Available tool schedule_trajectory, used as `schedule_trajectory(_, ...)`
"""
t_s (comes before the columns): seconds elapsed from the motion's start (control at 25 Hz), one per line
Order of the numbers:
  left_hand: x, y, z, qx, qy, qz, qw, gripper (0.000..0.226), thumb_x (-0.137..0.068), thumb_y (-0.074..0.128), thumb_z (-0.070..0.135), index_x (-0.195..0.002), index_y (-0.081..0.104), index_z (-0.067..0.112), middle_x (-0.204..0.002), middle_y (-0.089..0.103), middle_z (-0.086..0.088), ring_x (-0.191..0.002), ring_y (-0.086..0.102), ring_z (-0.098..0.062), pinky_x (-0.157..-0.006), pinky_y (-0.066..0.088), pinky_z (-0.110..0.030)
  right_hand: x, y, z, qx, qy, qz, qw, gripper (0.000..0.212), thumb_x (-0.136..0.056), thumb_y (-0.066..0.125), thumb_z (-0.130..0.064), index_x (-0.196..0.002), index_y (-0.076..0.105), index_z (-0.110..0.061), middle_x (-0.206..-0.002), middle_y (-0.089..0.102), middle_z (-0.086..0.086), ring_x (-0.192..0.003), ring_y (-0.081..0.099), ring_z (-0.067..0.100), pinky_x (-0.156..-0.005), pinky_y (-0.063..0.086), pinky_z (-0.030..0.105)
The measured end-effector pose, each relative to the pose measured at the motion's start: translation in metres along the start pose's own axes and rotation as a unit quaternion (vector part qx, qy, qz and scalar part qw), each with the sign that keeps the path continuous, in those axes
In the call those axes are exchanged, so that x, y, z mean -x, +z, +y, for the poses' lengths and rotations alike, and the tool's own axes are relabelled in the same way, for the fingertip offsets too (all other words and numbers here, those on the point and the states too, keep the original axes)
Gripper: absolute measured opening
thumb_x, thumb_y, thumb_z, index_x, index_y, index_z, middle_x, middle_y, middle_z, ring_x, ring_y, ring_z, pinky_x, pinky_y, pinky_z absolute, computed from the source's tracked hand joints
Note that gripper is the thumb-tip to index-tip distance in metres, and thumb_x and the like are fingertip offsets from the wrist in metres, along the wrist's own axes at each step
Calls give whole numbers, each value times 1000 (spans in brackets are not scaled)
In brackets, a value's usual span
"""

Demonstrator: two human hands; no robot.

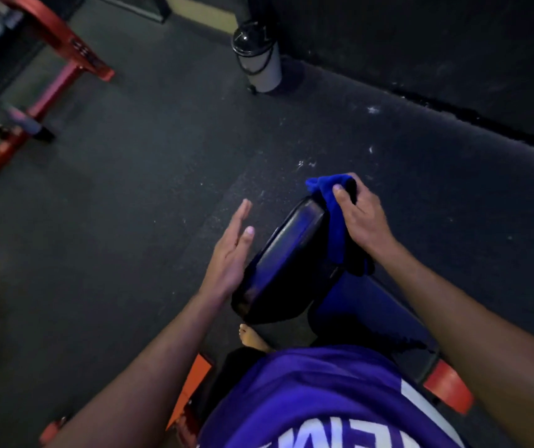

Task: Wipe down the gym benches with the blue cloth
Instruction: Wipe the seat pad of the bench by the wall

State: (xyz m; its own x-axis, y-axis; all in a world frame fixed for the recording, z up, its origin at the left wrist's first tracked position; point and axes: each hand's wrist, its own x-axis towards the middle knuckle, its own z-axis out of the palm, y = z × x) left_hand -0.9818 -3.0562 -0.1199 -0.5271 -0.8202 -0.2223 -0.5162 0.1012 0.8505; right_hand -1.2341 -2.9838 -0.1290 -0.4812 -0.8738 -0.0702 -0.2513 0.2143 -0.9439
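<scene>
Blue cloth (pixel 333 218) bunched in the gripping right hand (pixel 361 218), at the bench pad (pixel 278 263) — left hand (pixel 231 253) flat, fingers straight; wiping seemingly mid-way — dim view hides which parts are clean.

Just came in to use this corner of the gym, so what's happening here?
A person is wiping down a bench. Their right hand grips the blue cloth at the top edge of the black bench pad, and the cloth hangs down along the pad. Their left hand is open, its fingers straight, beside the pad's left edge. A grey bin stands by the wall.
</scene>
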Motion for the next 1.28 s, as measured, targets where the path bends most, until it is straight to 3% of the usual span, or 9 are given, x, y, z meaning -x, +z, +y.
schedule_trajectory(0.12, -12, -8, -39, -119, 19, -117, 986, 54, -110, 38, 31, -160, 23, 16, -162, 19, 10, -155, 12, -8, -128, 8, -28, 20, -8, -24, 65, -81, 59, 993, 13, -104, 48, -25, -109, 58, -18, -91, 61, -12, -85, 55, -7, -79, 39, 10)
schedule_trajectory(0.2, -31, -2, -56, -188, 78, -205, 957, 66, -107, 30, 48, -160, 18, 12, -165, 14, 5, -154, 5, -11, -127, -1, -31, 27, 6, -35, 139, -115, 44, 983, 26, -103, 48, -30, -119, 59, -14, -113, 62, -4, -105, 55, 4, -95, 39, 16)
schedule_trajectory(0.28, -50, 7, -68, -236, 114, -284, 922, 87, -90, 14, 62, -161, 13, 10, -169, 9, -4, -155, 2, -16, -125, -1, -34, 28, 32, -37, 200, -80, 14, 976, 34, -103, 46, -35, -127, 58, -16, -135, 56, -1, -124, 48, 13, -107, 31, 22)
schedule_trajectory(0.36, -62, 12, -82, -233, 133, -318, 909, 85, -92, 13, 59, -161, 12, 10, -170, 7, -9, -157, 4, -21, -128, 2, -40, 26, 50, -37, 216, -17, 26, 976, 34, -103, 45, -38, -129, 55, -20, -140, 52, -3, -129, 45, 16, -109, 29, 24)
schedule_trajectory(0.56, -83, 25, -92, -263, 254, -281, 887, 61, -108, 35, 27, -161, 15, 5, -170, 3, -12, -158, 2, -25, -125, -4, -36, 46, 77, -45, 273, 18, 96, 957, 44, -100, 47, -35, -141, 49, -16, -152, 42, 4, -145, 30, 21, -121, 22, 39)
schedule_trajectory(0.72, -85, 27, -92, -294, 267, -331, 856, 64, -107, 28, 35, -161, 12, 5, -170, -1, -14, -158, -1, -27, -127, 0, -42, 128, 157, -70, 357, 24, 94, 929, 67, -85, 47, -21, -148, 39, -3, -162, 20, 16, -152, 7, 34, -123, 13, 51)
schedule_trajectory(0.84, -86, 25, -95, -282, 262, -329, 862, 59, -112, 32, 29, -161, 10, 4, -170, -2, -14, -158, -2, -26, -125, -3, -37, 186, 204, -79, 406, 3, 48, 913, 83, -73, 49, -14, -152, 29, -2, -164, 10, 16, -152, 0, 37, -119, 16, 59)
schedule_trajectory(1.12, -84, 19, -94, -302, 282, -327, 850, 58, -112, 27, 30, -162, 10, 5, -171, -3, -11, -158, -5, -23, -126, -3, -38, 81, 144, -75, 363, 95, 160, 913, 57, -96, 44, -26, -148, 39, -3, -160, 29, 14, -151, 14, 31, -124, 9, 34)
schedule_trajectory(1.28, -83, 18, -86, -352, 271, -328, 834, 58, -112, 20, 31, -163, 2, 10, -171, -10, -6, -158, -11, -20, -127, -3, -40, 31, 100, -68, 331, 135, 169, 919, 48, -100, 50, -24, -145, 44, -7, -149, 46, 11, -142, 36, 26, -118, 22, 29)
